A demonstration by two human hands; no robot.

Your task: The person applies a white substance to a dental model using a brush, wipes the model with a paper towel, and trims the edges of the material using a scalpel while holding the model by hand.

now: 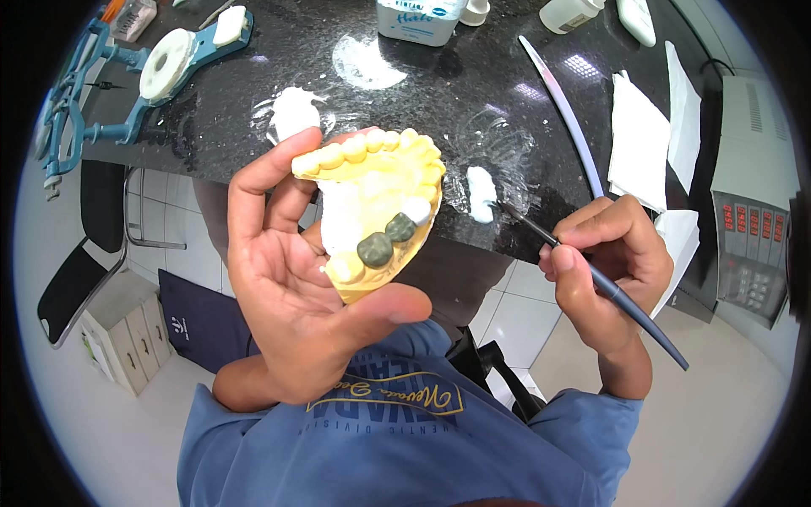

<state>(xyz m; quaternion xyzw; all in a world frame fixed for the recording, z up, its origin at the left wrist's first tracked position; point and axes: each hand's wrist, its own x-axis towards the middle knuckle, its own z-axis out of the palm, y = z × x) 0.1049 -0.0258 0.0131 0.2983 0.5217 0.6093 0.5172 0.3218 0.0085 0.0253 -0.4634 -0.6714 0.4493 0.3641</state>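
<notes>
My left hand (296,313) grips a yellow plaster dental cast (372,190) with its row of teeth facing up. On the cast's near right side are two dark grey-green tooth pieces (376,249) and a white one (415,209) beside them. My right hand (608,262) holds a thin dark-handled brush (625,308), its tip angled left at the edge of a small pale blue-white mound of paste (481,194) on the black counter (456,84). A long lilac-grey curved tool (566,118) lies behind my right hand.
A blue articulator (127,131) stands at the far left. White powder (291,110), a translucent tub (418,21) and a cup (557,13) lie toward the back. At the right are white paper sheets (638,135) and a grey device (752,211). A black chair (63,287) stands left.
</notes>
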